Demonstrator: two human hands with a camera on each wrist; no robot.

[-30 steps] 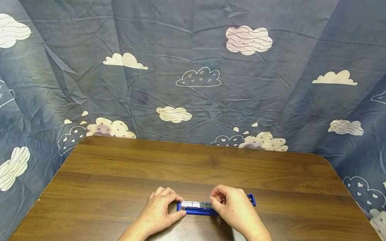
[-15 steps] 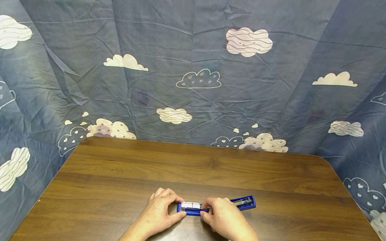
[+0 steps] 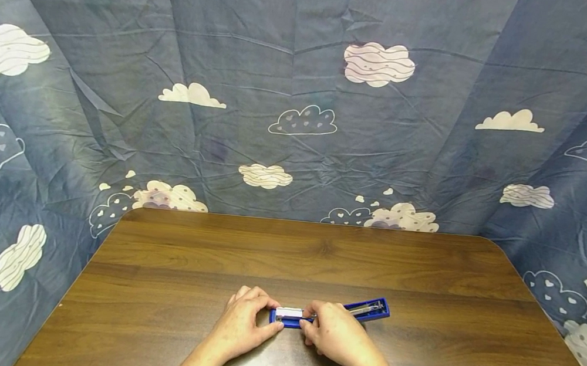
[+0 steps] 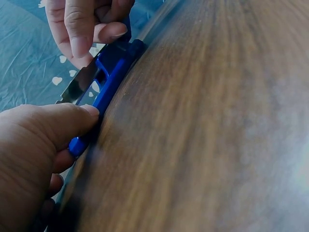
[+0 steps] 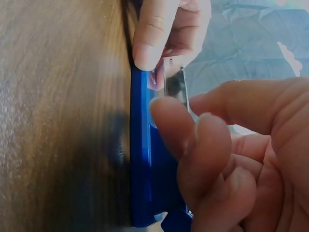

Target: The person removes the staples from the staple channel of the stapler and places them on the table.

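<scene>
One open blue stapler (image 3: 291,324) sits low in the middle of the frame, where the left hand (image 3: 246,315) holds its end and the right hand (image 3: 336,331) seems to pinch its metal tray (image 3: 288,312), maybe to fill it, so next needs a slow, straight push.

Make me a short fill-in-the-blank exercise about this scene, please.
1. The long, open plastic stapler is mainly coloured ____.
2. In the head view, the bare left hand grips the stapler's ____ end.
3. Behind the brown wooden table, the largest pale shapes on the blue-grey fabric curtain are ____.

Missing words: blue; left; clouds.
</scene>
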